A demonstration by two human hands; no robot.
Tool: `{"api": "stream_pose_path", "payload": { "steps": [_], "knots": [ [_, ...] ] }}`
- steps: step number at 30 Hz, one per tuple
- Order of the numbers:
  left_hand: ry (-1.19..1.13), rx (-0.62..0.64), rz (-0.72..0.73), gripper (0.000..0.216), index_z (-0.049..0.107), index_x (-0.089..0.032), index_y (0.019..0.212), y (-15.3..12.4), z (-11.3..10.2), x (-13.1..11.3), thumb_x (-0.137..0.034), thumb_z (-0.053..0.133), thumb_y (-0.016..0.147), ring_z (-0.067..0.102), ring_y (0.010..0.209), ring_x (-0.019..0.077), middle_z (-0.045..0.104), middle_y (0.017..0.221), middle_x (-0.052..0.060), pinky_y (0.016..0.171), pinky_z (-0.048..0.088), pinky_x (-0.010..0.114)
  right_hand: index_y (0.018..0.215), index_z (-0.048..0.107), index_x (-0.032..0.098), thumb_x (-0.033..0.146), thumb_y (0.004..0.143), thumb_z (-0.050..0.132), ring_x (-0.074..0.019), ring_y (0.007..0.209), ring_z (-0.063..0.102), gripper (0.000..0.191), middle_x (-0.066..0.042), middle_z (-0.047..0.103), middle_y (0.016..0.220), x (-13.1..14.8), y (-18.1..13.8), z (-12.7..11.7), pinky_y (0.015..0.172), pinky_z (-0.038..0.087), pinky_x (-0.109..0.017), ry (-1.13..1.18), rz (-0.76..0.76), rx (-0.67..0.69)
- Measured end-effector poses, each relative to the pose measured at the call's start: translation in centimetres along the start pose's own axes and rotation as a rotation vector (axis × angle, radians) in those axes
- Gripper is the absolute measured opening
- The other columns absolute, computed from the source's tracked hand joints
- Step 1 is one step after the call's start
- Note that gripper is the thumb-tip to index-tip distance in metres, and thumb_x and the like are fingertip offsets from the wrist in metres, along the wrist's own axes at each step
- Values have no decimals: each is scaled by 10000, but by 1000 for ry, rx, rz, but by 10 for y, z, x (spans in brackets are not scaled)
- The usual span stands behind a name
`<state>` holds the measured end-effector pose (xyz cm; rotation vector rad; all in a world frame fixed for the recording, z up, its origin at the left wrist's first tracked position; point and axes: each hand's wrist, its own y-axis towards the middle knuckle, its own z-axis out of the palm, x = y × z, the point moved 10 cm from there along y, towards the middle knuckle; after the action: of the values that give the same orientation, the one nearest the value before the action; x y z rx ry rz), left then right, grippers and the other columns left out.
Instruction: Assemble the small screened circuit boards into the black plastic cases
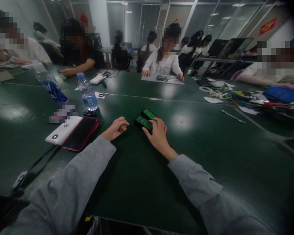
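Note:
Two small green circuit boards lie side by side on the dark green table (pixel 142 182), each on a black base. My right hand (pixel 158 132) rests over the nearer board (pixel 143 122), fingers curled onto its right end. The farther board (pixel 149 114) lies just behind it, untouched. My left hand (pixel 115 128) sits on the table a little left of the boards, fingers loosely curled in, with nothing visible in it. Both arms wear grey sleeves.
A red-cased phone (pixel 80 133) and a white power bank (pixel 63 130) lie at my left, a black cable trailing toward me. Two water bottles (pixel 87 93) stand beyond them. Other people sit around the table. Wires and tools (pixel 225 94) clutter the right side.

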<state>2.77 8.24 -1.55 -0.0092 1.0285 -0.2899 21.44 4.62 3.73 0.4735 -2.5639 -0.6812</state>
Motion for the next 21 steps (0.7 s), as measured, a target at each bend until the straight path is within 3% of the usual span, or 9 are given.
{"api": "stream_pose_path", "payload": {
  "steps": [5,11,16,21],
  "knots": [
    [12,4,0,574,198,-210,654,0,1,-1,-9,735,650,238,387,6,230,528,-126,400,131,198,1253,518,145,475,939,515,-341,1227,445,456,-191,463,1284,4,1,0,957,442,-509,35,-42,-1],
    [18,20,2,552,217,-207,652,-2,2,-1,-23,737,659,252,399,7,252,536,-120,404,135,196,1300,476,163,467,926,522,-350,1196,432,484,-178,446,1252,5,-1,-3,935,434,-521,15,-21,-24],
    [18,24,17,559,208,-208,648,-2,3,-2,-24,735,655,250,395,6,248,536,-120,402,130,200,1464,317,237,431,920,531,-357,1360,323,617,-162,363,1415,4,-2,-4,1050,355,-562,3,-11,-43],
    [24,16,11,537,228,-206,646,-2,3,-1,-20,732,655,253,399,8,255,533,-120,405,130,202,1503,267,239,450,915,537,-353,1450,233,681,-167,268,1534,-1,-2,7,1116,307,-580,38,24,23]
  ]
}}
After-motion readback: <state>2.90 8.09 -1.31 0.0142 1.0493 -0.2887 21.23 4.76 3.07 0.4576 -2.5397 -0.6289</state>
